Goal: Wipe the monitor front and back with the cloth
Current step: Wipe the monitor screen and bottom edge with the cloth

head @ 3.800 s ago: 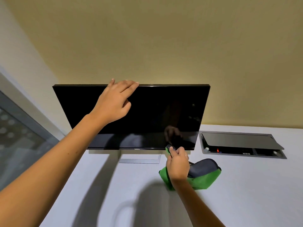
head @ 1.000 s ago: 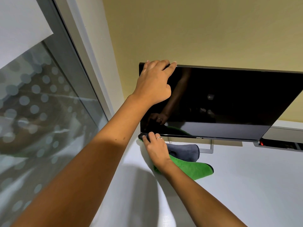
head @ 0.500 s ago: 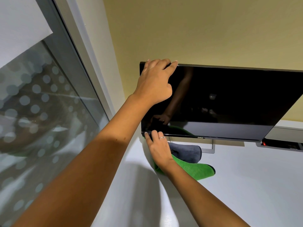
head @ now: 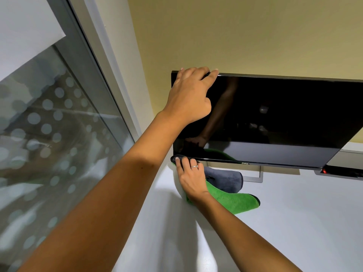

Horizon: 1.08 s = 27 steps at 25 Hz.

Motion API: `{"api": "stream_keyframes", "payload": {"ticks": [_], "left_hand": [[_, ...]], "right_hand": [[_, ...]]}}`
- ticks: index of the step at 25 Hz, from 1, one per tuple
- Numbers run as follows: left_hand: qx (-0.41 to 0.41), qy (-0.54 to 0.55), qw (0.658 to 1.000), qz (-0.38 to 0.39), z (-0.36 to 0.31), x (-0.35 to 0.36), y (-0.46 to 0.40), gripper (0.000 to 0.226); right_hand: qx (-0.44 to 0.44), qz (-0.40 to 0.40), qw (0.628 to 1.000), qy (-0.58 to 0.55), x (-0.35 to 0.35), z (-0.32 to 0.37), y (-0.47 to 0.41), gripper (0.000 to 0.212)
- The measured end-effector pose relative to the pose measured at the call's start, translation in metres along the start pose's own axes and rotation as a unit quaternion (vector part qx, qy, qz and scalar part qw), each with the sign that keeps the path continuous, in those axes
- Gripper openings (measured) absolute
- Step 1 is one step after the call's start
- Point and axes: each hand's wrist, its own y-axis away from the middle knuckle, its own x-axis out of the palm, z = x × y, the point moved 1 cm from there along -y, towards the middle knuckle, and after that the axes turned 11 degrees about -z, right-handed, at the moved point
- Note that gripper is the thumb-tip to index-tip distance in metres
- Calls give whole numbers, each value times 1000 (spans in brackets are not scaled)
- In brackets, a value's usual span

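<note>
Head view: the Dell monitor is being steadied at its top left corner by the left hand, fingers curled over, while the green-grey cloth is being pressed onto the bottom left corner under the right hand, the bezel's long axis running rightward.

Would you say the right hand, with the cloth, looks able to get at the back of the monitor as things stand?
Probably yes: the right hand presses the cloth at the monitor's lower left corner, and nothing shows beside that edge. The left hand steadies the top.

The monitor stands on the desk before the wall, window to its left, cloth below its lower left corner
</note>
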Motion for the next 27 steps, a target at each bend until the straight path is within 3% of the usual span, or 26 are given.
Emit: {"api": "stream_keyframes", "payload": {"ticks": [7,15,21,27], "left_hand": [[0,-2,1000,-5,0,1,1,72],[-4,2,1000,-2,1,1,2,71],[-8,12,1000,-6,0,0,3,71],[-5,12,1000,-12,0,1,3,71]], "right_hand": [[35,-3,999,20,-3,2,-1,56],[48,45,997,37,-18,6,-10,41],[74,67,991,85,-27,-23,7,31],[119,72,982,126,-33,-69,34,36]]}}
